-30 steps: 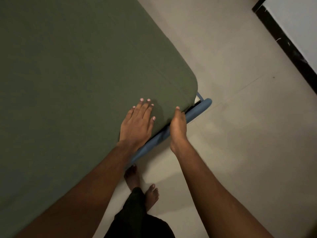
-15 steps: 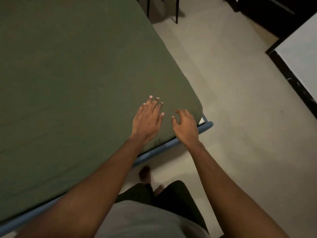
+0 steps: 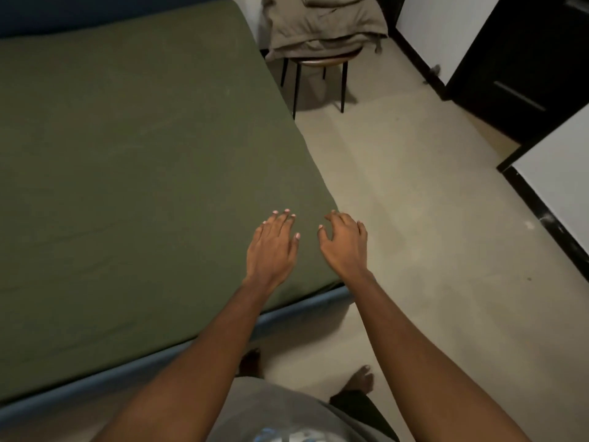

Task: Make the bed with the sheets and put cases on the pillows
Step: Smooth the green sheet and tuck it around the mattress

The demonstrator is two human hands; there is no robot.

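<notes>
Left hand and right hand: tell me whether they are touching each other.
Apart. The head view shows a plain gap between the left hand and the right hand, with the green sheet showing through between their thumbs.

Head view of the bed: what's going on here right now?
A person stands at the corner of a blue-framed bed covered by a smooth olive-green sheet. The left hand, fingers straight, and the right hand, fingers loosely curled, are over that corner and grip nothing; whether they touch it is unclear. Folded beige bedding waits on a round wooden chair beyond the bed.
</notes>
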